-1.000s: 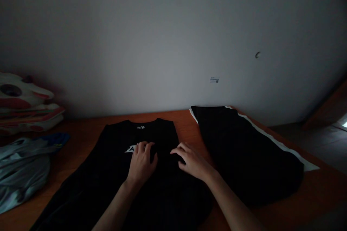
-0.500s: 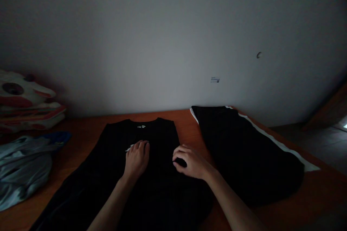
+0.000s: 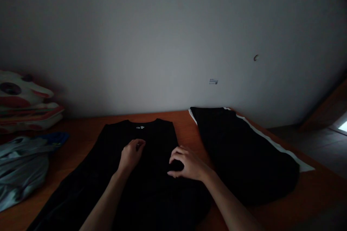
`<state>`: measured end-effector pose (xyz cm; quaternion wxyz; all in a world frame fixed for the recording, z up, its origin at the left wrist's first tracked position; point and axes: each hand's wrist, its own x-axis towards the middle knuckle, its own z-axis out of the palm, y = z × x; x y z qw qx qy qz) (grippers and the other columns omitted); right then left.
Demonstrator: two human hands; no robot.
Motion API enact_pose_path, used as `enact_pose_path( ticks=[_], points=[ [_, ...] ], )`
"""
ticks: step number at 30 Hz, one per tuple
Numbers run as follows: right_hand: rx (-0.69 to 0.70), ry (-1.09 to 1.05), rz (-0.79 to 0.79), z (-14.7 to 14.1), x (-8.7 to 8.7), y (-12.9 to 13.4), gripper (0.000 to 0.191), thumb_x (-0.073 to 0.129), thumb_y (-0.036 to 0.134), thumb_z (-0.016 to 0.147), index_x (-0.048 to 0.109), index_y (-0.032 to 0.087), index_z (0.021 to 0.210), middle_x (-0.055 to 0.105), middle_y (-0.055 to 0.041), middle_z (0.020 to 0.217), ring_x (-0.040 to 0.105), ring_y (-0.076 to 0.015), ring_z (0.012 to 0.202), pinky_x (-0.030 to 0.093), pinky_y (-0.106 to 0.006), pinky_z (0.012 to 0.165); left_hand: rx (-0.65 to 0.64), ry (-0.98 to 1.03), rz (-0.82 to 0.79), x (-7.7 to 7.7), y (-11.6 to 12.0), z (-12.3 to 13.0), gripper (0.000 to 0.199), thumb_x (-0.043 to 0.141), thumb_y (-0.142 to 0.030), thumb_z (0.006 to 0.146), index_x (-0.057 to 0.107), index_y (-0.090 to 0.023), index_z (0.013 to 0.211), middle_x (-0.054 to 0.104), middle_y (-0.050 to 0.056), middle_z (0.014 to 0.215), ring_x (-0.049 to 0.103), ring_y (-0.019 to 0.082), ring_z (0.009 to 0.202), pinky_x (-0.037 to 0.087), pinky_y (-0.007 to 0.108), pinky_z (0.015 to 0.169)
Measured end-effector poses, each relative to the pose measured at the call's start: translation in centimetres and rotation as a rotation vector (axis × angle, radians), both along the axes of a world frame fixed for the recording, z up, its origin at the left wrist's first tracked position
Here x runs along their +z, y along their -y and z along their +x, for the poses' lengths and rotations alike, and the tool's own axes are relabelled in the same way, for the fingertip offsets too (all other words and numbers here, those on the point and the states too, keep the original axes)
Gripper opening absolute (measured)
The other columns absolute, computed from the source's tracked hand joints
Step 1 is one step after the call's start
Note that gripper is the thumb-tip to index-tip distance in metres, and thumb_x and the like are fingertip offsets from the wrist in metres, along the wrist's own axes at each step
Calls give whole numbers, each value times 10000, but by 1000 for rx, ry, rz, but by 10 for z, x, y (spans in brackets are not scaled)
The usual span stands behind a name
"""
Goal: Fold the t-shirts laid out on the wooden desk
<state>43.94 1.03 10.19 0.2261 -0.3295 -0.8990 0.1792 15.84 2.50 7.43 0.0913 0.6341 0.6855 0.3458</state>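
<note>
A black shirt (image 3: 154, 133) lies spread on the orange-brown wooden surface, its neckline with a small pale print toward the wall. Over the left part of its chest is my left hand (image 3: 132, 154), fingers curled with thumb and fingertips close together; whether fabric is pinched there is too dark to tell. My right hand (image 3: 187, 162) is at the shirt's right side, thumb and fingers apart in a C shape, with nothing seen between them. To the right lies a second black garment (image 3: 244, 155) with white edges.
On the left are a crumpled grey cloth (image 3: 23, 171), a blue cloth (image 3: 58, 139) and a red and white plush-like object (image 3: 27, 104). A pale wall (image 3: 162, 43) with a small label (image 3: 213, 81) rises behind the wooden surface (image 3: 84, 130).
My left hand has turned, its thumb now showing near the fingertips. The thumb and fingers of my right hand have spread wider. The view has shifted slightly.
</note>
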Motion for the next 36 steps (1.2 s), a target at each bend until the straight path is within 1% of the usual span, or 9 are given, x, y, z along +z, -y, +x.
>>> enact_pose_path(
  ticks=[4, 8, 10, 13, 17, 21, 27, 31, 36],
  points=[
    [7, -25, 44, -2, -5, -2, 107, 750, 334, 861, 737, 235, 900, 681, -14, 974, 626, -187, 953, 459, -328, 942, 43, -3, 69, -4, -1, -2, 267, 479, -348, 913, 702, -215, 977, 710, 81, 997, 696, 231, 857, 549, 345, 778],
    [-9, -47, 48, -3, -7, -3, 152, 619, 312, 964, 735, 224, 922, 693, -24, 960, 641, -178, 927, 478, -301, 887, 2, -53, 129, -7, -1, 1, 263, 472, -259, 889, 693, -192, 1014, 668, 122, 1071, 679, 266, 955, 557, 425, 871],
    [-43, -56, 19, -4, -7, -3, 148, 586, 263, 980, 727, 226, 956, 693, -23, 965, 650, -171, 922, 488, -286, 869, -66, -78, 160, -4, 1, 6, 266, 472, -254, 905, 688, -205, 1052, 662, 117, 1123, 661, 262, 1043, 534, 432, 958],
    [-77, -36, -29, -3, -7, -3, 107, 698, 262, 898, 719, 241, 1000, 676, -23, 1005, 647, -189, 989, 496, -293, 905, -258, -157, 174, -3, 9, 19, 263, 491, -304, 950, 680, -247, 1125, 688, 69, 1190, 640, 225, 1147, 494, 397, 1051],
    [-121, -29, -49, 0, -6, -2, 408, 789, 338, 806, 678, 246, 1188, 622, -69, 1264, 571, -239, 1215, 432, -368, 1076, -406, -384, 116, -14, 18, 29, 448, 505, -450, 969, 595, -228, 1348, 593, 120, 1444, 542, 290, 1343, 429, 503, 1133],
    [-110, 39, -139, 3, -9, -3, 604, 718, 474, 856, 574, 246, 1396, 454, -106, 1556, 419, -290, 1421, 317, -471, 1184, -402, -504, 67, -28, 19, 26, 593, 444, -526, 981, 462, -217, 1486, 440, 140, 1576, 393, 313, 1464, 336, 566, 1186],
    [-110, 104, -180, 3, -9, -5, 674, 641, 632, 873, 580, 238, 1416, 410, -95, 1594, 381, -309, 1455, 299, -487, 1199, -390, -516, 58, -33, 19, 24, 596, 397, -508, 1001, 442, -180, 1496, 409, 149, 1592, 350, 292, 1487, 316, 545, 1203],
    [-118, 112, -176, 3, -7, -3, 684, 635, 656, 868, 586, 244, 1412, 419, -99, 1588, 384, -313, 1452, 299, -493, 1197, -318, -453, 71, -25, 17, 25, 465, 394, -350, 1003, 550, -163, 1399, 510, 149, 1526, 453, 292, 1427, 361, 538, 1181],
    [-112, 130, -188, 4, -5, -2, 732, 660, 678, 837, 579, 243, 1420, 396, -100, 1602, 371, -320, 1458, 281, -495, 1206, -54, -382, 81, -5, 15, 19, 341, 449, -276, 948, 648, -149, 1195, 653, 154, 1286, 612, 287, 1208, 474, 461, 1071]
  ],
)
